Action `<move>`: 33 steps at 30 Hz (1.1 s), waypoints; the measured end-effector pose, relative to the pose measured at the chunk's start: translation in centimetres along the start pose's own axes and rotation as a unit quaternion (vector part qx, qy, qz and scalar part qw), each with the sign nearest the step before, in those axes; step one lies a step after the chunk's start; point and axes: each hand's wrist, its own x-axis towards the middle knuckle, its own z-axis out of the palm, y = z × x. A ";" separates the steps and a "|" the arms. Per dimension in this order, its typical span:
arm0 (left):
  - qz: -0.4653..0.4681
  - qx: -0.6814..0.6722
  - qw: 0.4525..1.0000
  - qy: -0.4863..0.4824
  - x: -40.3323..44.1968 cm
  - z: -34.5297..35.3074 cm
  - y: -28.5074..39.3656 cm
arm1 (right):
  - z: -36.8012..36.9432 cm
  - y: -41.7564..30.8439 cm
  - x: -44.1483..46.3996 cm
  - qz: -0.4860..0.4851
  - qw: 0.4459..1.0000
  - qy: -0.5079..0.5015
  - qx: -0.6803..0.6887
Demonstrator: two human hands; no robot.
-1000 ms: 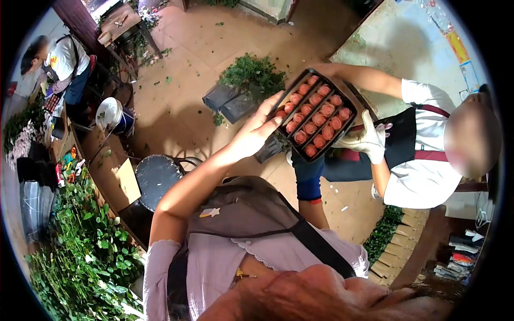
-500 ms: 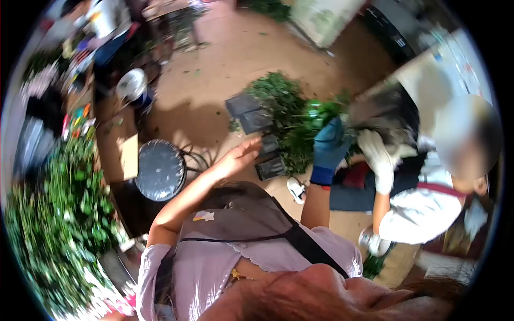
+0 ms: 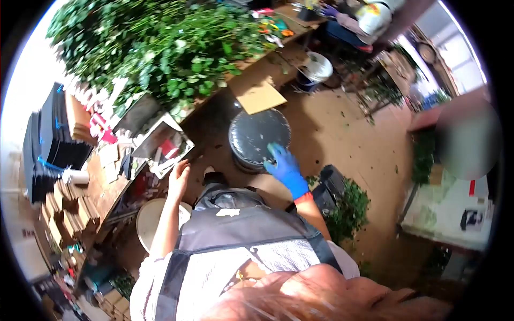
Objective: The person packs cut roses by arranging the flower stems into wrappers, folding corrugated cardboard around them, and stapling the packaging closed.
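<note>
My left hand [image 3: 179, 179] is bare and empty, its fingers loosely extended near a small open metal box [image 3: 179, 142] at the bench edge. My right hand [image 3: 286, 168] wears a blue glove. Its fingers are spread, with nothing held, over the near right edge of a round black drum-like seat [image 3: 259, 134]. Whether the fingertips touch that seat I cannot tell. Beyond it, a flat piece of cardboard [image 3: 259, 97] juts out from the bench. To the right of my gloved hand lies a leafy bundle [image 3: 348, 208] beside dark wrapping sheets [image 3: 329, 190].
Leafy stems [image 3: 176, 53] are piled high on the workbench [image 3: 99, 176]. Cardboard pieces [image 3: 69, 214] and a black stack [image 3: 51, 144] stand at the left. A white bucket [image 3: 316, 67] is on the floor near a seated co-worker [image 3: 369, 21]. A pale board [image 3: 450, 214] stands right.
My view has swung left toward the bench. My gloved right hand has come away from the greens and the co-worker's white-gloved hands, and now is empty. My left hand has moved left.
</note>
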 end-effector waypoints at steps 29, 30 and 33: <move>0.503 0.160 0.806 -0.268 3.6 12.1 15.7 | -16.8 -5.9 1.2 0.199 0.784 0.163 0.565; 0.536 0.132 0.799 -0.239 3.5 13.7 16.5 | -16.8 -5.7 -0.3 0.131 0.756 0.138 0.627; 0.401 -0.037 0.881 -0.247 1.9 17.1 17.9 | -19.6 -8.1 -5.1 -0.006 0.783 0.006 0.622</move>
